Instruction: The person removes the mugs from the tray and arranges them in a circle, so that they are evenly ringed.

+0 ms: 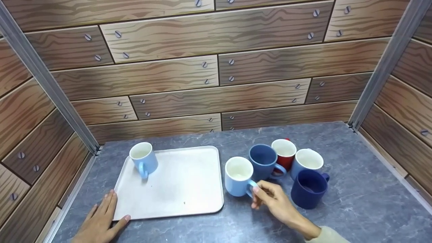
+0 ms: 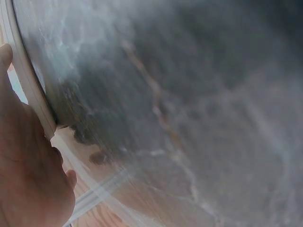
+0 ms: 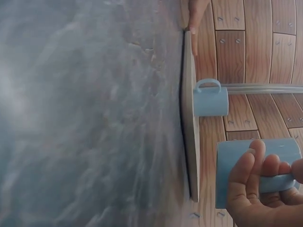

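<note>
My right hand [image 1: 278,204] pinches the handle of a light blue mug [image 1: 235,185], white inside, just right of the tray. In the right wrist view this mug [image 3: 227,161] appears raised off the table, with fingers curled at its handle. A white rectangular tray [image 1: 182,192] lies on the table. Another light blue mug [image 1: 150,163] stands upright on its back left corner, handle toward me. My left hand [image 1: 99,219] rests at the tray's front left corner, fingers straight along the left edge and thumb by the front edge.
To the right, several mugs stand close together: a medium blue mug [image 1: 261,168], a red mug [image 1: 287,162] with white inside, a light blue mug [image 1: 297,167] and a dark blue mug [image 1: 308,195]. Wood-patterned walls [image 1: 168,76] enclose the grey table [image 1: 357,189].
</note>
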Demonstrator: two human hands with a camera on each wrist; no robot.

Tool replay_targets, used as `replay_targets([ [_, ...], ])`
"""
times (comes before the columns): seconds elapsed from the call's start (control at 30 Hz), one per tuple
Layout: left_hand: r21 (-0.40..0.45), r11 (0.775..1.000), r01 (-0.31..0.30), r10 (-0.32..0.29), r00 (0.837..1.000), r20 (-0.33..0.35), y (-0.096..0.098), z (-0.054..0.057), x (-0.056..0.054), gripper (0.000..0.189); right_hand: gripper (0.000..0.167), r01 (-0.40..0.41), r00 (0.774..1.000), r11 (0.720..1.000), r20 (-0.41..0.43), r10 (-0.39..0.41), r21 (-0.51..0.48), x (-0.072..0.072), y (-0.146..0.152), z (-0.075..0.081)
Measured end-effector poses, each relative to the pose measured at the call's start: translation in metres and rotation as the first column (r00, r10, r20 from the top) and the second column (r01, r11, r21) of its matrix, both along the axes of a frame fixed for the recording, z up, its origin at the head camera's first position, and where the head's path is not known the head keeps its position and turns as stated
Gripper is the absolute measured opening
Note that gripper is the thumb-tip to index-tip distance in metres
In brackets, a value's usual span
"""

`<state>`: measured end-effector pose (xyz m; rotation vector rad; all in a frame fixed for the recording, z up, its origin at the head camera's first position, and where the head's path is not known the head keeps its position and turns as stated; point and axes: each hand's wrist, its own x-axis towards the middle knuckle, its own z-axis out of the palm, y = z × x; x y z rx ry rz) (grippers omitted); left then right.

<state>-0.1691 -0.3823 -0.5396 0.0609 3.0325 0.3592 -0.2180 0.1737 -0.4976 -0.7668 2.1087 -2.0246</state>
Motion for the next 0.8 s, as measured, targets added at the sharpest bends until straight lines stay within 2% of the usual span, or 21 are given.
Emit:
replay_targets([
  [0.23,0.013,1.000,0.010,-0.010,0.999,-0.031,0.000,0.000,0.001,0.106,0.033,-0.011,0.999,1.000,0.045,0.009,0.024,0.005,0.018,-0.003],
  [0.4,0.016,1.000,0.020,-0.019,0.998,-0.058,0.000,0.000,0.002,0.104,0.031,0.000,0.999,0.998,0.045,-0.003,0.056,0.010,0.030,-0.008],
  [0.63,0.003,1.000,0.015,-0.015,0.999,-0.043,0.000,0.000,0.002,0.106,0.034,-0.019,0.997,0.999,0.078,0.016,0.037,0.016,0.044,-0.013],
  [0.8,-0.007,1.000,0.011,-0.012,0.998,-0.061,0.001,-0.001,0.003,0.106,0.035,-0.016,0.994,0.998,0.109,0.010,0.055,0.018,0.054,-0.012],
])
